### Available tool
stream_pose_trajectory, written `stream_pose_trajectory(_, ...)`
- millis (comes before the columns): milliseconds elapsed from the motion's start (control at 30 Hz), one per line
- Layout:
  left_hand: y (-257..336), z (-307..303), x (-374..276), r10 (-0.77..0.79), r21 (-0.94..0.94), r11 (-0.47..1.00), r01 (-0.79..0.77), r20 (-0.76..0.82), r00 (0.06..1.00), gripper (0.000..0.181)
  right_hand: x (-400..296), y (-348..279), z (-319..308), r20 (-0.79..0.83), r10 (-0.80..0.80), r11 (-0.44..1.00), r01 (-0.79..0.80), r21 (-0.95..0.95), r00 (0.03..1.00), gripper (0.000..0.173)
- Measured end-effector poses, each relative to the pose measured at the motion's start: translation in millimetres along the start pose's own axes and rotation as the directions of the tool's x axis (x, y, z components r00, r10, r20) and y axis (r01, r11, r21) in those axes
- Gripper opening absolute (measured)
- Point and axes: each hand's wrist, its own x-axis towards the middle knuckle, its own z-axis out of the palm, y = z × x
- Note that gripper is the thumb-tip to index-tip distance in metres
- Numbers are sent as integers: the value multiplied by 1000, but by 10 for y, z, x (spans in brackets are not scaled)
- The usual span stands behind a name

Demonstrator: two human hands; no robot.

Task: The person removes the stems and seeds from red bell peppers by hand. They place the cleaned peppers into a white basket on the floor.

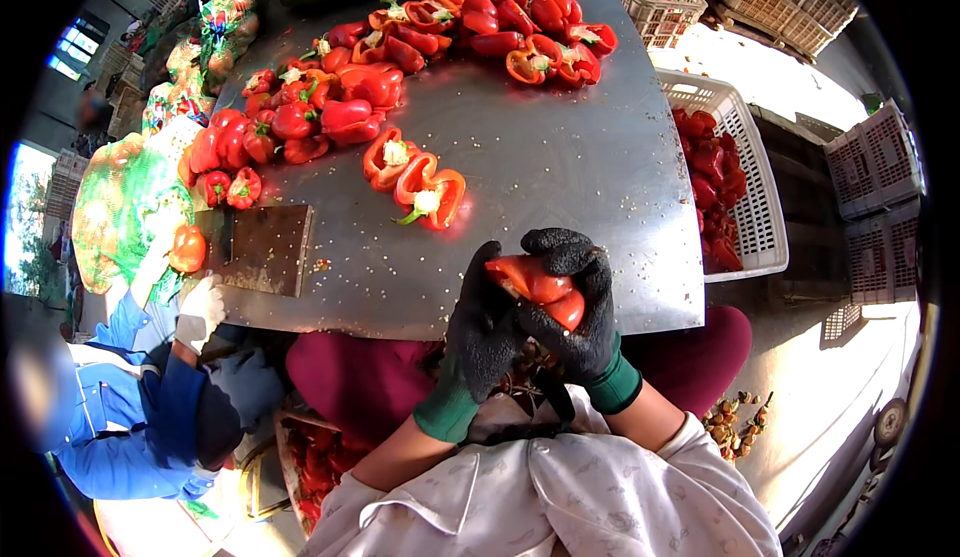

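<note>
Both my hands wear black coated gloves with green cuffs and meet over the near edge of the metal table [555, 159]. My right hand [581, 302] is closed around a piece of red bell pepper [536, 283]. My left hand [487, 324] is cupped against the pepper's left side; its fingertips are partly hidden, so its grip is unclear. Ahead and to the left lie two opened pepper halves [431, 193] with pale seed cores and a green stem. Beyond them, many red bell peppers [360, 84], whole and cut, form a curved heap. Small seeds are scattered over the tabletop.
A white plastic crate [757, 197] of red pepper pieces stands beyond the table's right edge, another crate [679, 13] behind it. At left are a brown board [270, 249] and green mesh sacks [120, 212]. A co-worker in blue [135, 407] sits at the left, a gloved hand near an orange-red pepper [187, 248].
</note>
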Motion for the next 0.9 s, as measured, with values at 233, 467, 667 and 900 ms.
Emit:
stream_pose_trajectory(233,-69,-47,10,149,-74,985,-155,-77,986,83,-25,-98,52,51,-49,991,55,-123,997,57)
stream_pose_trajectory(467,-104,-74,35,143,-56,986,-157,-194,970,54,22,-103,146,241,-165,902,245,-356,956,67)
stream_pose_trajectory(667,-63,-147,94,400,350,866,-358,-54,915,47,-8,-12,216,195,-184,875,251,-414,963,64)
stream_pose_trajectory(900,-289,-303,-40,-31,195,980,44,-69,997,49,11,45,221,284,-329,743,433,-510,900,49)
